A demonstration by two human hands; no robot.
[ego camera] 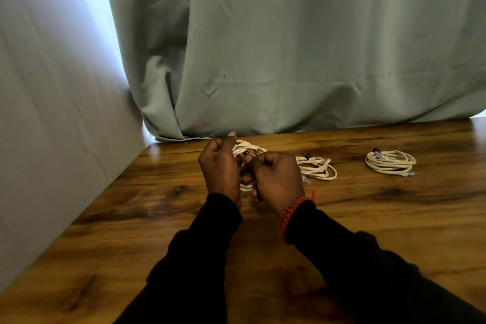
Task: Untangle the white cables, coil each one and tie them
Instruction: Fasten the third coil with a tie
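Both hands are raised above the wooden table, close together around a coiled white cable. My left hand grips the coil with curled fingers, thumb up. My right hand curls round the same coil from the right, and a small dark tie shows between the two hands. Most of this coil is hidden behind the hands. A second white coil with a black tie lies on the table just right of my right hand. A third tied coil lies further right.
A grey-green curtain hangs along the table's far edge. A pale wall closes off the left side. A red braided band sits on my right wrist.
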